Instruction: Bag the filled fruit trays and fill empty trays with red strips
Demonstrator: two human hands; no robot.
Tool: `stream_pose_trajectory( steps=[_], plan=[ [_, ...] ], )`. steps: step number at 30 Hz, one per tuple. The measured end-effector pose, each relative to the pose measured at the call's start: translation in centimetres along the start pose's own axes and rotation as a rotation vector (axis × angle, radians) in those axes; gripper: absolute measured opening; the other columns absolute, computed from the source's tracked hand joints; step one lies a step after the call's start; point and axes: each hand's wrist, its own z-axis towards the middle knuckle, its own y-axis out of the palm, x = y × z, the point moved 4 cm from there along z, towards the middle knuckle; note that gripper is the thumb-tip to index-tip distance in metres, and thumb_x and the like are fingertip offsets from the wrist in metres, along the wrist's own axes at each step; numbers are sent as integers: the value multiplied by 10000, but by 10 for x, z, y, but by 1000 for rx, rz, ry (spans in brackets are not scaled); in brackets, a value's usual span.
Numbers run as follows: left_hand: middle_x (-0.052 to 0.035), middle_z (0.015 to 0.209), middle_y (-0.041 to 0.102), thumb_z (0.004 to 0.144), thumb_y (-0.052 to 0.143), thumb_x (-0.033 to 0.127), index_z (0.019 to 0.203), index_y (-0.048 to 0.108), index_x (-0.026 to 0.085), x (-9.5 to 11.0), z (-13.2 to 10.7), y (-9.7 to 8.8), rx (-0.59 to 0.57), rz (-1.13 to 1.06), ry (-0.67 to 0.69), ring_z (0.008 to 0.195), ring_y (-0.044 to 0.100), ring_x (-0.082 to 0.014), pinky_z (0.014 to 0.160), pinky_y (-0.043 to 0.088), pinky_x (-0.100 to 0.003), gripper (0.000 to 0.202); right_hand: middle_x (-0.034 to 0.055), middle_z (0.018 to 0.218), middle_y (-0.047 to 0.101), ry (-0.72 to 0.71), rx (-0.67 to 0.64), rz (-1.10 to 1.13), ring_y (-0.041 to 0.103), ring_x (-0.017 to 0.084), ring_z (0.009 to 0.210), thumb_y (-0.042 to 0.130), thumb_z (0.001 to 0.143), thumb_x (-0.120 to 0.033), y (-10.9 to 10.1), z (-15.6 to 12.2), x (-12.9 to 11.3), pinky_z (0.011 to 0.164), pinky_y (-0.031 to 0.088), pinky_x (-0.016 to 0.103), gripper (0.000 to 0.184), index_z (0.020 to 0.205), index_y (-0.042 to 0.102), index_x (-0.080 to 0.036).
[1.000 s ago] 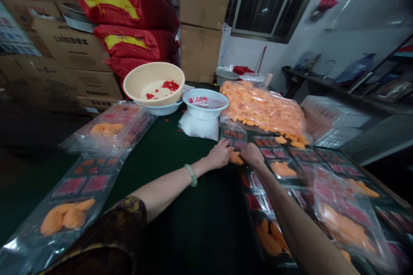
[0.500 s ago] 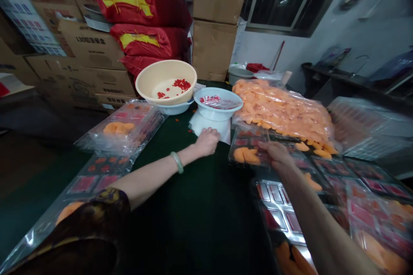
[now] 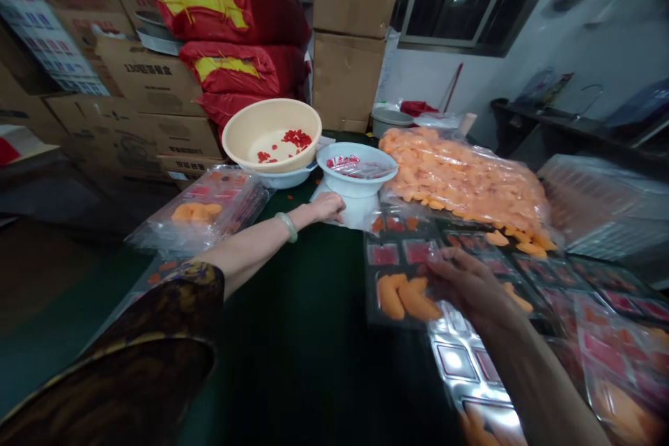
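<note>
My right hand (image 3: 470,287) grips the right edge of a clear plastic tray (image 3: 398,272) and holds it just above the dark green table (image 3: 313,348). The tray carries orange fruit slices (image 3: 405,296) in its near pocket and red packets in the smaller pockets. My left hand (image 3: 328,206), a green bangle on its wrist, reaches far forward. Its fingers are curled on the edge of a white stack of sheets (image 3: 360,212), which lies under a pale bowl (image 3: 356,168) of red packets.
A beige basin (image 3: 272,132) with red bits stands at the back. A big bag of orange slices (image 3: 463,181) lies at back right. Filled trays are piled at the left (image 3: 203,212) and spread on the right (image 3: 601,320). Cardboard boxes and red sacks (image 3: 224,7) rise behind.
My right hand has drawn the tray with the orange slices nearer and lower. My left hand has left the tray and gone forward to the white stack under the bowl.
</note>
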Motion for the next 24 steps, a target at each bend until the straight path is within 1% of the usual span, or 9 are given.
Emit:
stream_pose_trajectory(
  steps=[2, 4, 6, 9, 12, 14, 16, 19, 24],
  plan=[
    [19, 457, 438, 763, 548, 450, 497, 479, 154, -8, 4, 0, -21, -62, -2, 463, 389, -93, 462, 253, -228, 405, 9, 597, 636, 48, -67, 3, 586, 147, 496, 823, 491, -336, 3, -13, 11, 408, 483, 243, 379, 683, 528, -194],
    [21, 429, 428, 838, 410, 494, 488, 472, 150, -12, 6, 2, -40, -112, -1, 417, 357, -79, 449, 254, -222, 494, 4, 606, 636, 95, -138, 16, 580, 133, 489, 812, 522, -365, 6, -22, 22, 400, 468, 221, 385, 703, 519, -193],
    [15, 424, 442, 863, 366, 460, 491, 481, 148, -13, 6, 1, -41, -133, 2, 402, 354, -79, 449, 260, -224, 499, 0, 617, 638, 132, -212, 35, 574, 117, 487, 786, 578, -370, 10, -28, 32, 405, 463, 205, 361, 724, 508, -192],
    [-5, 484, 498, 847, 419, 325, 556, 531, 141, -6, 4, -6, 20, -108, 7, 451, 395, -99, 478, 268, -233, 361, -16, 611, 631, 171, -292, 83, 563, 100, 476, 774, 604, -340, 21, -28, 42, 418, 472, 197, 354, 760, 493, -192],
    [-32, 552, 546, 829, 443, 236, 620, 569, 137, 16, -4, -13, 65, -54, 56, 519, 449, -126, 520, 285, -244, 263, -23, 600, 630, 193, -383, 116, 567, 107, 468, 766, 610, -322, 40, -25, 49, 409, 479, 206, 375, 810, 477, -192],
    [-36, 569, 560, 828, 465, 226, 628, 573, 144, 38, -16, -13, 48, -25, 131, 544, 474, -133, 535, 293, -246, 241, -17, 605, 637, 210, -448, 131, 573, 111, 466, 757, 620, -317, 52, -27, 55, 403, 474, 204, 379, 828, 468, -189],
    [-30, 580, 569, 830, 487, 228, 632, 570, 156, 60, -33, -13, 15, -9, 210, 554, 491, -130, 536, 296, -240, 226, -10, 617, 642, 236, -486, 142, 581, 116, 470, 753, 624, -311, 59, -34, 62, 402, 470, 205, 380, 835, 462, -185],
    [-18, 587, 576, 845, 493, 242, 637, 560, 168, 85, -64, -13, -25, -1, 289, 545, 501, -116, 524, 304, -225, 230, -8, 623, 644, 265, -484, 143, 587, 123, 473, 747, 630, -315, 56, -50, 77, 397, 466, 207, 377, 839, 463, -182],
    [-17, 626, 596, 868, 469, 260, 663, 550, 175, 116, -119, -20, -61, 18, 364, 575, 534, -109, 540, 319, -214, 236, -17, 621, 639, 291, -418, 140, 578, 115, 465, 734, 648, -319, 36, -87, 99, 402, 471, 210, 355, 834, 461, -189]
  ],
)
